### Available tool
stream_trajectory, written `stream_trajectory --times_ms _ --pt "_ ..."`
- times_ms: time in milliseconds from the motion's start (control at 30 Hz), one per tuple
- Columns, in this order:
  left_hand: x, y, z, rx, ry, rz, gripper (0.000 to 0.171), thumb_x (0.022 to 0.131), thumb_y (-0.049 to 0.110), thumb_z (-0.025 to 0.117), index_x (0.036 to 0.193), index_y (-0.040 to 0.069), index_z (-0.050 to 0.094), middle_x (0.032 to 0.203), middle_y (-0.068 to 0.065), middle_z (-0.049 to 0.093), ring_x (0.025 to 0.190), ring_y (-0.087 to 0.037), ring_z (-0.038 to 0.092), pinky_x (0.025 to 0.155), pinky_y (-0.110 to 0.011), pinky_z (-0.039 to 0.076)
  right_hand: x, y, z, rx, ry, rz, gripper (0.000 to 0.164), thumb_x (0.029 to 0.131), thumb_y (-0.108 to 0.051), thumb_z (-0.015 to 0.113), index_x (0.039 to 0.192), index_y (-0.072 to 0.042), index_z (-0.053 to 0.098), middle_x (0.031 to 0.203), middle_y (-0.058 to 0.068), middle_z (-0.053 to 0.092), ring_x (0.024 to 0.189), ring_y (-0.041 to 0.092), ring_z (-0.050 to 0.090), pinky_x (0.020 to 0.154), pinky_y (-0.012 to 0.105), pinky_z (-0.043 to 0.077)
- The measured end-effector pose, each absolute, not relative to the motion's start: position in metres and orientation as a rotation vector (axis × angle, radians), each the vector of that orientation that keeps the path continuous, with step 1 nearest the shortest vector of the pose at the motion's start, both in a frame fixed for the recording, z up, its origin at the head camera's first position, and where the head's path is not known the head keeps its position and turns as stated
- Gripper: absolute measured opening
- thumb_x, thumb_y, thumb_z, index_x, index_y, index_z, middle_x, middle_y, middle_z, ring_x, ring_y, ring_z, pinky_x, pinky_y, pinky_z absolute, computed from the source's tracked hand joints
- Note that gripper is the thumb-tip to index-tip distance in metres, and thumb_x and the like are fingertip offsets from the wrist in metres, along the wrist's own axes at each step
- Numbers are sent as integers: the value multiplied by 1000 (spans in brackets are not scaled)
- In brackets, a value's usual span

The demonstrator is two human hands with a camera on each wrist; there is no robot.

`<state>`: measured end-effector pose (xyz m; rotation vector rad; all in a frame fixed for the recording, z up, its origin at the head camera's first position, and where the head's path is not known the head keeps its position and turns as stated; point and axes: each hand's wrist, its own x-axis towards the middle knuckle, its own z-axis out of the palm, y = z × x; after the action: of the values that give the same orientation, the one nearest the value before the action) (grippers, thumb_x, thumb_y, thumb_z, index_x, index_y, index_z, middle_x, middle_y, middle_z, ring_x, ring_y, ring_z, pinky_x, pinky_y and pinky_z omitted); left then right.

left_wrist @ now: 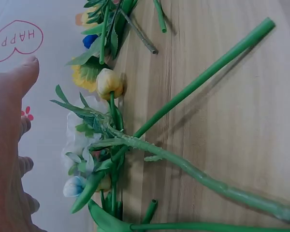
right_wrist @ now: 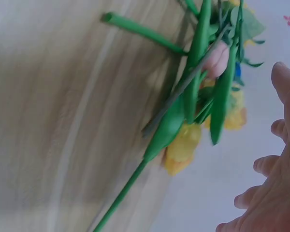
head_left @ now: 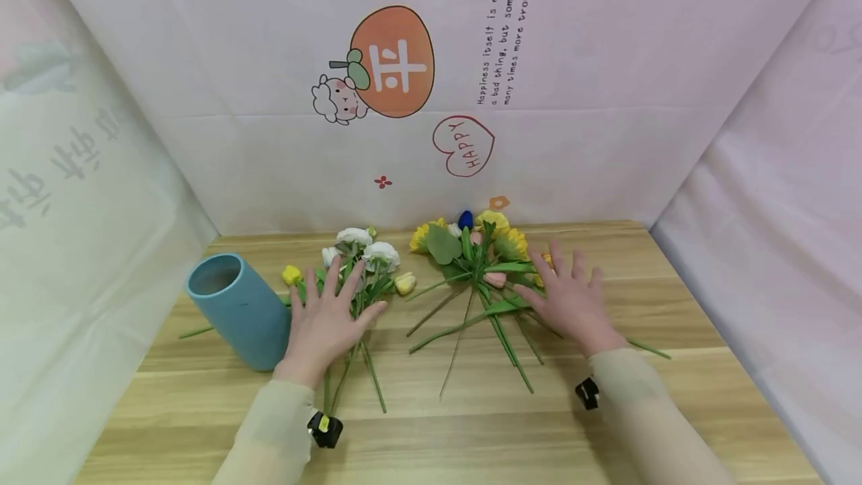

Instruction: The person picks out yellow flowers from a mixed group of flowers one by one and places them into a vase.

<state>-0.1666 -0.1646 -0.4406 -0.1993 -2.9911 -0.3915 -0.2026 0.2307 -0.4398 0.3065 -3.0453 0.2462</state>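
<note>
My left hand (head_left: 326, 324) is spread, palm down, over a bunch of artificial flowers with white blooms (head_left: 381, 256) and a pale yellow tulip (head_left: 405, 284). In the left wrist view its fingers stand apart from the green stems (left_wrist: 198, 174). On the other side, my right hand (head_left: 572, 302) spreads its fingers at the right edge of a second bunch, which has yellow sunflowers (head_left: 510, 244), a pink tulip (head_left: 494, 279) and a blue bud (head_left: 466, 220). Nothing is in its grasp in the right wrist view, where a long green leaf (right_wrist: 169, 123) lies beyond the fingers.
A blue vase (head_left: 239, 313) stands just left of my left hand, its mouth up. The wooden table (head_left: 458, 440) meets a printed white cloth (head_left: 572, 133) at the back, with more cloth on both sides. Loose stems (head_left: 505, 335) fan toward the front.
</note>
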Motion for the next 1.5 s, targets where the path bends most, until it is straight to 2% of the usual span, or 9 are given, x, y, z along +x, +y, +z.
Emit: stream_trajectory --times_ms 167,367,500,667,900,1167,1300,1500 --pt "-157 -167 -441 -241 -3002 -356 80 88 77 34 153 38 7 161 -6 -4 139 -45 -14 103 -77 3 -200 218 -436 409 -3020 203 80 94 -66 41 155 -26 9 160 17 4 138 51 -4 102 78 3" --pt "-144 -169 -445 -281 -2997 -347 80 89 74 40 152 40 4 161 -7 1 139 -42 -17 105 -75 8 -196 209 -441 498 -3005 165 80 93 -68 40 155 -31 5 160 16 2 138 51 -2 103 78 3" --pt "-139 -169 -453 -277 -3029 -350 81 89 72 42 152 39 3 161 -9 2 139 -46 -10 106 -74 8 -194 206 -444 530 -3007 191 79 93 -66 42 154 -34 5 160 15 0 139 48 -5 103 77 1" --pt "-138 -169 -464 -273 -3044 -354 80 89 71 43 153 34 13 160 -12 9 139 -50 -2 104 -75 12 -190 204 -446 550 -3010 211 78 93 -64 45 154 -36 5 160 14 3 139 46 -8 102 78 2" --pt "-136 -168 -476 -263 -3052 -395 81 89 70 47 153 29 19 160 -11 9 138 -52 1 104 -75 16 -182 201 -449 592 -3036 224 76 93 -63 46 153 -39 5 160 13 4 139 47 -8 103 77 3" --pt "-138 -170 -491 -276 -3084 -396 84 87 71 47 154 29 19 161 -10 3 138 -53 2 104 -74 17 -174 191 -458 709 -3001 183 78 92 -59 52 154 -28 17 160 13 8 137 52 2 103 77 6" --pt "-142 -171 -498 -308 -3080 -379 83 87 72 47 153 31 18 161 -10 1 137 -54 2 103 -76 15 -171 188 -460 750 -2975 165 76 91 -62 51 153 -28 22 159 14 13 137 54 7 102 77 12" --pt "-150 -167 -503 -403 -3082 -390 81 87 71 47 153 33 18 161 -9 2 137 -52 10 104 -75 11 -169 186 -463 771 -2960 140 75 92 -64 47 153 -30 21 159 14 13 138 52 7 101 77 17"
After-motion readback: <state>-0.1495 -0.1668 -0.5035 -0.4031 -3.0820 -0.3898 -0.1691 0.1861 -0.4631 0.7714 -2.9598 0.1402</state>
